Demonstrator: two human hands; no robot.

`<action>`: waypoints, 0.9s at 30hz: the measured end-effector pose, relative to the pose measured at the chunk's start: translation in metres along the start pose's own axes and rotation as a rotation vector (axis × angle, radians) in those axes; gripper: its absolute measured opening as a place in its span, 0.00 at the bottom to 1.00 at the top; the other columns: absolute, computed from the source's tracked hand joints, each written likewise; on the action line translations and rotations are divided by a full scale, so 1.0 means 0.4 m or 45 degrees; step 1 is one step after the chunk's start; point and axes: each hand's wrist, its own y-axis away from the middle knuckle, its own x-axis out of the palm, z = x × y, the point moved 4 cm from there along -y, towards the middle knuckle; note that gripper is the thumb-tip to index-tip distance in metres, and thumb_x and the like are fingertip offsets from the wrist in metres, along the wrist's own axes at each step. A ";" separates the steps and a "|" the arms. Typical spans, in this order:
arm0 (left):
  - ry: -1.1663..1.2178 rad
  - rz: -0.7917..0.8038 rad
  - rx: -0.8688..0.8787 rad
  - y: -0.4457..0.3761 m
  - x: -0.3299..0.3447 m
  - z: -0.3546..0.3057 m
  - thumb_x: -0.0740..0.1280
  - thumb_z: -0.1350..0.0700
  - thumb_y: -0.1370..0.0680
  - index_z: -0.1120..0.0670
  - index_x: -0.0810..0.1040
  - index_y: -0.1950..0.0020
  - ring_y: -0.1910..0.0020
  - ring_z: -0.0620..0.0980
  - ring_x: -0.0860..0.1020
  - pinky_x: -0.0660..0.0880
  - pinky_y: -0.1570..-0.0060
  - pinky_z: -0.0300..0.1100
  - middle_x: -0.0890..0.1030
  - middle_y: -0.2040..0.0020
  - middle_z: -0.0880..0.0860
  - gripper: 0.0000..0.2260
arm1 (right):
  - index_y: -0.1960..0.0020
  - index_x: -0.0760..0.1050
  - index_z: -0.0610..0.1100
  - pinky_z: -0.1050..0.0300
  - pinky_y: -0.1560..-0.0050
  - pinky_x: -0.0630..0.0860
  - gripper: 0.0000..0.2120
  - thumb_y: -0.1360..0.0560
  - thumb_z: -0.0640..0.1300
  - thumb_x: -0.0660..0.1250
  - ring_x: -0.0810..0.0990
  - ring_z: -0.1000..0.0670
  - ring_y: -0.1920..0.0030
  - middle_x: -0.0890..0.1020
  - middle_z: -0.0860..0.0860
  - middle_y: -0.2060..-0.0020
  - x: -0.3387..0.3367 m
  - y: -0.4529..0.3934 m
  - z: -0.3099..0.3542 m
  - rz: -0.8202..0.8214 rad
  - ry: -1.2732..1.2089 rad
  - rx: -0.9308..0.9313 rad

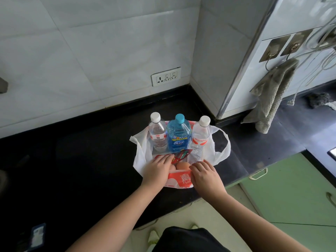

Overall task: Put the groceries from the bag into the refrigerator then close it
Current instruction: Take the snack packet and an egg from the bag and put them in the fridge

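Plastic bag: three bottles, two eggs, both hands at rim

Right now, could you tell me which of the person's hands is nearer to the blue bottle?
Left. The left hand rests on the red packet just below the blue bottle; the right hand holds the bag edge, lower and further right.

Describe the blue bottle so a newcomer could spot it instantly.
On the black countertop, near the wall corner, sits an opened white plastic bag. Three bottles stand upright along its back edge; the blue bottle is the middle one, the only one tinted blue with a turquoise cap, between two clear, white-capped ones.
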 end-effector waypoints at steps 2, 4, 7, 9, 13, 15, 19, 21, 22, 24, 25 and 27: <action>0.079 -0.195 0.049 0.017 -0.029 0.001 0.78 0.56 0.32 0.60 0.80 0.38 0.44 0.54 0.83 0.80 0.44 0.49 0.84 0.43 0.57 0.24 | 0.51 0.81 0.45 0.52 0.43 0.77 0.13 0.31 0.52 0.74 0.82 0.47 0.54 0.84 0.50 0.55 -0.004 -0.022 0.002 0.050 -0.011 -0.011; 0.159 -0.313 0.076 0.034 -0.065 -0.007 0.72 0.55 0.29 0.61 0.80 0.39 0.45 0.54 0.83 0.81 0.46 0.51 0.84 0.44 0.57 0.20 | 0.48 0.81 0.46 0.51 0.42 0.76 0.16 0.32 0.52 0.75 0.82 0.46 0.52 0.84 0.50 0.52 -0.009 -0.048 0.009 0.133 -0.024 -0.006; 0.395 -0.400 -0.023 0.054 -0.109 -0.013 0.59 0.53 0.21 0.59 0.79 0.36 0.44 0.49 0.82 0.79 0.44 0.44 0.84 0.43 0.54 0.18 | 0.41 0.76 0.45 0.51 0.39 0.73 0.15 0.25 0.49 0.68 0.78 0.45 0.43 0.80 0.49 0.44 -0.011 -0.090 0.022 0.299 -0.034 0.002; 0.516 -0.463 -0.116 0.062 -0.133 -0.016 0.57 0.52 0.18 0.57 0.79 0.37 0.47 0.43 0.81 0.79 0.46 0.38 0.84 0.46 0.50 0.17 | 0.38 0.73 0.44 0.51 0.39 0.73 0.15 0.23 0.47 0.65 0.77 0.45 0.41 0.78 0.48 0.42 -0.008 -0.119 0.026 0.381 -0.047 0.027; 0.647 -0.587 -0.214 0.078 -0.181 -0.035 0.56 0.48 0.17 0.59 0.81 0.42 0.54 0.37 0.79 0.75 0.53 0.27 0.84 0.54 0.49 0.18 | 0.38 0.71 0.41 0.50 0.43 0.73 0.13 0.21 0.41 0.61 0.76 0.44 0.41 0.77 0.45 0.41 0.006 -0.161 0.032 0.486 -0.026 0.102; 0.736 -0.615 -0.271 0.084 -0.199 -0.042 0.58 0.49 0.17 0.60 0.80 0.43 0.53 0.36 0.80 0.77 0.54 0.29 0.82 0.53 0.46 0.17 | 0.37 0.70 0.42 0.49 0.44 0.75 0.13 0.21 0.40 0.60 0.77 0.44 0.40 0.77 0.45 0.41 0.015 -0.171 0.029 0.496 -0.022 0.148; 0.981 -0.654 -0.471 0.089 -0.224 -0.043 0.60 0.51 0.19 0.59 0.79 0.41 0.47 0.28 0.77 0.74 0.52 0.26 0.80 0.48 0.42 0.15 | 0.30 0.66 0.45 0.47 0.43 0.74 0.19 0.20 0.46 0.59 0.72 0.42 0.36 0.73 0.45 0.35 0.042 -0.177 0.026 0.547 0.007 0.165; 1.046 -0.643 -0.558 0.092 -0.226 -0.036 0.60 0.50 0.19 0.57 0.78 0.41 0.47 0.29 0.77 0.74 0.52 0.25 0.79 0.49 0.41 0.15 | 0.29 0.64 0.45 0.46 0.42 0.74 0.20 0.19 0.47 0.56 0.71 0.42 0.35 0.71 0.45 0.33 0.057 -0.173 0.029 0.562 0.020 0.176; 1.062 -0.627 -0.587 0.094 -0.224 -0.031 0.60 0.49 0.19 0.56 0.78 0.40 0.47 0.31 0.78 0.74 0.52 0.26 0.80 0.49 0.42 0.15 | 0.29 0.63 0.45 0.46 0.41 0.73 0.20 0.19 0.48 0.56 0.71 0.41 0.35 0.72 0.44 0.33 0.061 -0.170 0.030 0.552 0.008 0.198; 1.103 -0.569 -0.634 0.100 -0.211 -0.019 0.60 0.47 0.20 0.55 0.77 0.40 0.47 0.35 0.79 0.75 0.53 0.28 0.81 0.49 0.43 0.16 | 0.29 0.64 0.44 0.46 0.39 0.73 0.20 0.19 0.49 0.57 0.72 0.40 0.35 0.73 0.44 0.34 0.071 -0.159 0.031 0.531 0.000 0.200; 1.132 -0.535 -0.657 0.103 -0.203 -0.015 0.60 0.46 0.20 0.54 0.77 0.41 0.48 0.35 0.80 0.76 0.53 0.29 0.81 0.49 0.44 0.16 | 0.30 0.65 0.44 0.46 0.39 0.73 0.20 0.19 0.50 0.57 0.72 0.40 0.35 0.73 0.44 0.34 0.076 -0.153 0.030 0.531 -0.009 0.197; 1.183 -0.462 -0.700 0.111 -0.184 -0.008 0.60 0.46 0.20 0.52 0.77 0.43 0.49 0.32 0.79 0.77 0.55 0.30 0.81 0.50 0.43 0.13 | 0.32 0.66 0.45 0.47 0.39 0.73 0.19 0.20 0.51 0.58 0.72 0.41 0.36 0.74 0.45 0.35 0.086 -0.141 0.027 0.519 -0.044 0.201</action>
